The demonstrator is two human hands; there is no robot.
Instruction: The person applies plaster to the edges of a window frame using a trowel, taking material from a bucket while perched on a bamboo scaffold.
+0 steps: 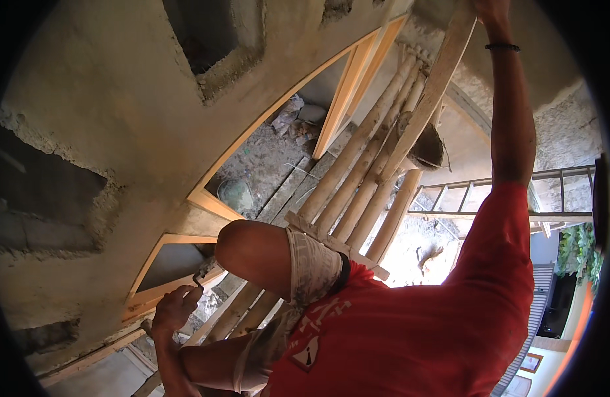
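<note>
At the lower left, my left hand (176,311) is closed round the handle of a trowel (200,272). The trowel's bent metal neck and mortar-smeared blade show beside my bare knee, and its handle end sticks out behind the hand. My right arm stretches up to the top edge, where my right hand (491,12) is against the upper end of a long wooden plank (437,86). The picture's edge cuts off its fingers, so their grip is hidden. A plastered wall (139,132) with rough rectangular openings rises to the left of my left hand.
Round wooden poles (358,165) form a platform at my legs. Wooden trim (272,112) edges a curved opening, with a bucket (235,194) and rubble (298,119) beyond. A dark hollow container (426,147) is by the plank. A ladder (503,214) lies across the right side.
</note>
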